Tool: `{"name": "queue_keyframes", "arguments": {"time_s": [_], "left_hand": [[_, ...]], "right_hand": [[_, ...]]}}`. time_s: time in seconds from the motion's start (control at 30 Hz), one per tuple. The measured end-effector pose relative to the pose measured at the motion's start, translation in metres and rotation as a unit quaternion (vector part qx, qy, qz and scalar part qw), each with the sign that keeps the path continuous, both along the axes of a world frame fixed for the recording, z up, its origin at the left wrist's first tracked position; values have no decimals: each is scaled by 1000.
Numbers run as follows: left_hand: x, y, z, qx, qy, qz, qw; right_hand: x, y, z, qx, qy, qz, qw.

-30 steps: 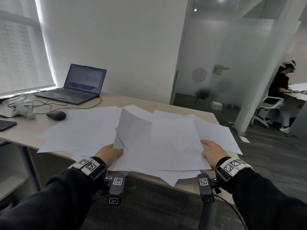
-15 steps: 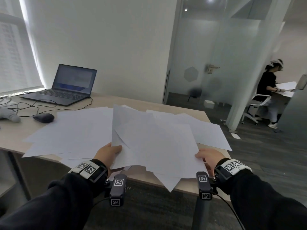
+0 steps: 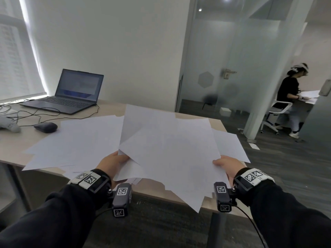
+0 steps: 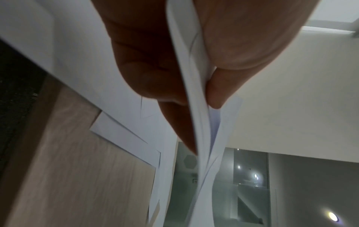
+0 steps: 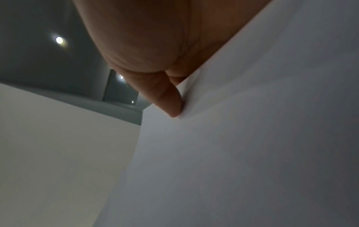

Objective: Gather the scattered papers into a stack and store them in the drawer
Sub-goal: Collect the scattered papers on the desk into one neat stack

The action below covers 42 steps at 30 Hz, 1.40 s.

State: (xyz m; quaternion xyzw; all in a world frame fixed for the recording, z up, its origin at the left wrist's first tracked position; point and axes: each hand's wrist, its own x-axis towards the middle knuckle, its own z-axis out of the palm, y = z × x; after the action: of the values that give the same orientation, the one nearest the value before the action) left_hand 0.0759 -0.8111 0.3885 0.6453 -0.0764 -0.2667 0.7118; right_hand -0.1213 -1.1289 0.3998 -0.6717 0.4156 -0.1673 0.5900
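Left hand (image 3: 112, 161) grip pinching the lifted papers (image 3: 170, 151); right hand (image 3: 228, 166) grip pinching their other side, above the surface (image 3: 10, 144).

Ahead of me and to my left an open laptop (image 3: 75, 93) sits on the desk (image 3: 107, 109), screen lit, lid tilted back. A dark mouse (image 3: 45, 127) lies nearer to me than the laptop, further left than my left hand. Black cables (image 3: 35, 113) trail across the desk between them. A grey handheld device (image 3: 9, 124) lies at the far left edge. Beyond my right hand stands a frosted glass door (image 3: 215, 68) with a metal handle (image 3: 227, 73). Further right, a person (image 3: 291, 93) in black sits on a white chair (image 3: 275, 113).
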Motion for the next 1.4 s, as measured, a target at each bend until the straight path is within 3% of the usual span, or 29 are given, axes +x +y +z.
{"name": "queue_keyframes", "arguments": {"time_s": [0.2,0.27,0.4,0.63,0.8,0.97,1.13,1.23,1.4], "left_hand": [[-1,-5,-2,36,-7,-7,999],[0,-8,-3,41,-17,10,999],[2,-12,-7,29,40,61,997],[-18,-23,-4,15,64,43,997],[-21,-30,-4,70,-31,41,996],[-11,-25,-7,121,-88,41,988],[-4,-20,-3,142,-103,28,984],[-1,-19,-6,153,-103,16,983],[-4,-21,-8,136,-113,-27,984]], "right_hand": [[5,2,-7,41,-61,-15,997],[9,-13,-17,10,-34,-15,999],[12,-52,-27,-71,42,-54,995],[9,-1,-3,25,-27,-65,997],[25,45,-8,70,-128,-9,989],[24,49,-6,-113,6,62,992],[16,30,-2,-193,22,21,981],[15,21,2,-199,22,0,980],[24,23,-9,-164,57,61,983]]}}
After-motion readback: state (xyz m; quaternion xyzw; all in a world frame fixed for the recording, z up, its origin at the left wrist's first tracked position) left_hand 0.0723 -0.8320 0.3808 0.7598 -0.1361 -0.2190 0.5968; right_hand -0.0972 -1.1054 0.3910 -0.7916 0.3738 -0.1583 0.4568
